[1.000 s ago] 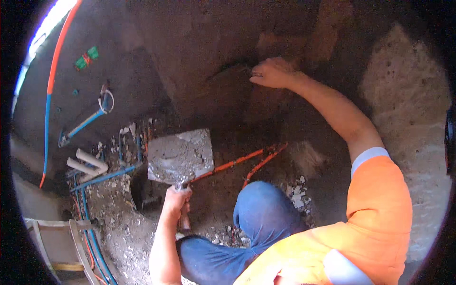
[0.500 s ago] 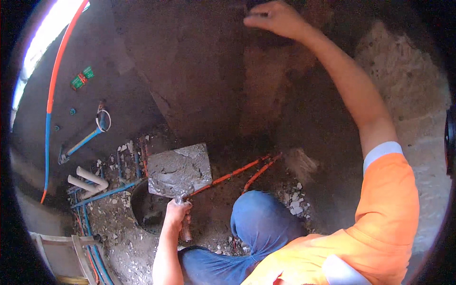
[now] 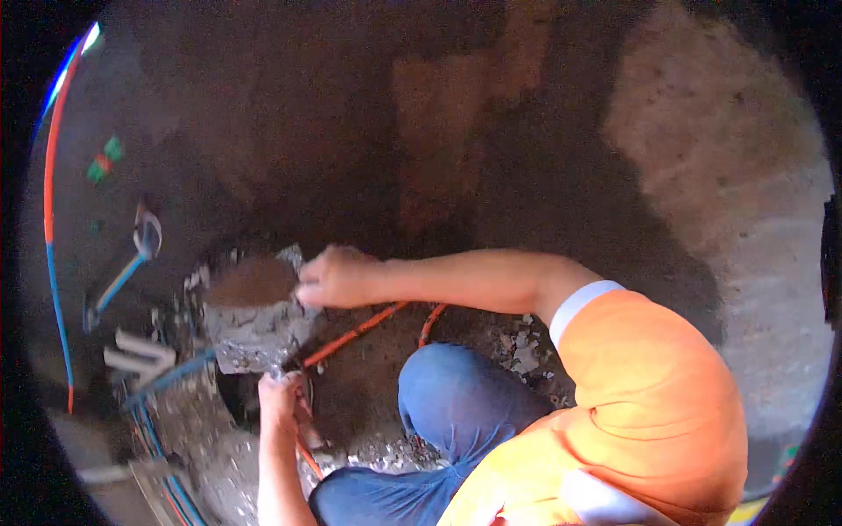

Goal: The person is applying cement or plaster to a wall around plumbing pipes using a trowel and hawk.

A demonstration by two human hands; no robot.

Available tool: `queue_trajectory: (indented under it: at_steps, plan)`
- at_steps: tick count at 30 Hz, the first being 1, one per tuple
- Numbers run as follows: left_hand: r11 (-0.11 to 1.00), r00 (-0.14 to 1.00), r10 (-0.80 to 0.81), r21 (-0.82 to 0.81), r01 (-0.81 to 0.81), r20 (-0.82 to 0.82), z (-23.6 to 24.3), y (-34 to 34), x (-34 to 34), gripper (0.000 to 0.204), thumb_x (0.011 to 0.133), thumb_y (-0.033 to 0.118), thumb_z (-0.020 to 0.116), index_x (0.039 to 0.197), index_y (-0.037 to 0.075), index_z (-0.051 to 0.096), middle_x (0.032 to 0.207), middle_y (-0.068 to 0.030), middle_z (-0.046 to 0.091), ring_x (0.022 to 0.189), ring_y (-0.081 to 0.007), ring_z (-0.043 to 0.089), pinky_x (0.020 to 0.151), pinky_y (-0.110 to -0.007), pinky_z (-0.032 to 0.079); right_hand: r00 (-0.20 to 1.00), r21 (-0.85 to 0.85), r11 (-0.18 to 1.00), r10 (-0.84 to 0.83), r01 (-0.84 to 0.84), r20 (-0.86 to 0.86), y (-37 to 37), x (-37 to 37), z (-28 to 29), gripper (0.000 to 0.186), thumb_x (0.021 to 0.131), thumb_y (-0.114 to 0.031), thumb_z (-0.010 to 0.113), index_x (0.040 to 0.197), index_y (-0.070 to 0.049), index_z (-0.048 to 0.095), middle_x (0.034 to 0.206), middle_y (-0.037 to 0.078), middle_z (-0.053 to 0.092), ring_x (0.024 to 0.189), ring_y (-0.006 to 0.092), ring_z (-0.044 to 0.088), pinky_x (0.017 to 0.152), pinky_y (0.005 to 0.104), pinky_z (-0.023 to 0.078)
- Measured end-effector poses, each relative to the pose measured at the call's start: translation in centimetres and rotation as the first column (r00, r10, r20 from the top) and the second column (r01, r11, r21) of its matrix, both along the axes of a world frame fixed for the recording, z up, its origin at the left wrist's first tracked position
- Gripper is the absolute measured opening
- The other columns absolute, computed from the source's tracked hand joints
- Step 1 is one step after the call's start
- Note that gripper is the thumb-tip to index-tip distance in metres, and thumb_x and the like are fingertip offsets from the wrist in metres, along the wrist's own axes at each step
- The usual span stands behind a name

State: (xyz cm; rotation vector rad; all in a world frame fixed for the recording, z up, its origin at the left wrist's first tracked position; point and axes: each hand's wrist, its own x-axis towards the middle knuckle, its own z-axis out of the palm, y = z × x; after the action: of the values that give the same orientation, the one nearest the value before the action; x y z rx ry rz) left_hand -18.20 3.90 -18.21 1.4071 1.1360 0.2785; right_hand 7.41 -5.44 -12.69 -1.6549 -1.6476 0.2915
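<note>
My left hand [image 3: 280, 393] is closed on the handle of a square mortar board [image 3: 237, 346] loaded with wet grey mortar, held low in front of me. My right hand [image 3: 338, 276] is closed on a trowel [image 3: 250, 282], whose blurred brown blade lies over the far part of the board's mortar. A round dark opening or container [image 3: 243, 399] shows partly beneath the board. Dark, patchy plaster [image 3: 438, 149] covers the surface beyond my hands.
Red pipes [image 3: 355, 329] and blue pipes [image 3: 153, 430] run around my bent knees [image 3: 460, 394], among rubble [image 3: 526, 342]. White bent pipes [image 3: 145, 359] lie left. A red-blue tube [image 3: 56, 210] runs along the left wall. A wooden frame [image 3: 162, 491] sits lower left.
My right hand has swept down and left from high on the plastered surface to the mortar board. The board and left hand sit further left in view, and the camera's view has shifted.
</note>
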Motion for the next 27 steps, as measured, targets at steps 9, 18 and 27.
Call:
queue_trajectory:
  at_steps: [9, 18, 27]
  plan:
    - [0.915, 0.925, 0.351, -0.264, -0.306, 0.143, 1.9, -2.0, -9.5, 0.018, 0.079, 0.009, 0.061, 0.067, 0.009, 0.047, 0.053, 0.0, 0.043, 0.037, -0.0103, 0.039, 0.037, -0.028, 0.037, 0.607, -0.513, 0.639, -0.09, -0.573, -0.79, 4.2, 4.0, -4.5, 0.032, 0.085, -0.036, 0.059, 0.084, -0.003, 0.059, 0.053, 0.001, 0.046, 0.044, 0.0113, 0.046, 0.039, 0.0258, 0.035]
    - [0.965, 0.783, 0.26, 0.129, -0.228, -0.564, -10.7, -11.9, -22.6, 0.032, 0.072, 0.018, 0.064, 0.094, -0.004, 0.057, 0.082, -0.0196, 0.061, 0.067, -0.0271, 0.059, 0.061, -0.038, 0.048, 0.823, -0.621, 0.778, 0.412, -0.095, 0.39, 11.5, -6.0, -9.2, 0.033, 0.082, -0.032, 0.057, 0.084, -0.001, 0.066, 0.083, 0.018, 0.066, 0.076, 0.0316, 0.065, 0.066, 0.04, 0.052]
    - [0.961, 0.909, 0.276, 0.109, -0.255, -0.311, -20.5, -13.6, -21.9, 0.03, 0.07, 0.018, 0.067, 0.087, -0.005, 0.059, 0.084, -0.0238, 0.063, 0.081, -0.0387, 0.062, 0.073, -0.042, 0.048, 0.425, -0.653, 0.738, 0.652, -0.168, 0.628, 16.2, -18.1, -19.2, 0.017, 0.075, -0.016, 0.059, 0.078, -0.002, 0.069, 0.08, 0.016, 0.068, 0.075, 0.0306, 0.067, 0.066, 0.0418, 0.054]
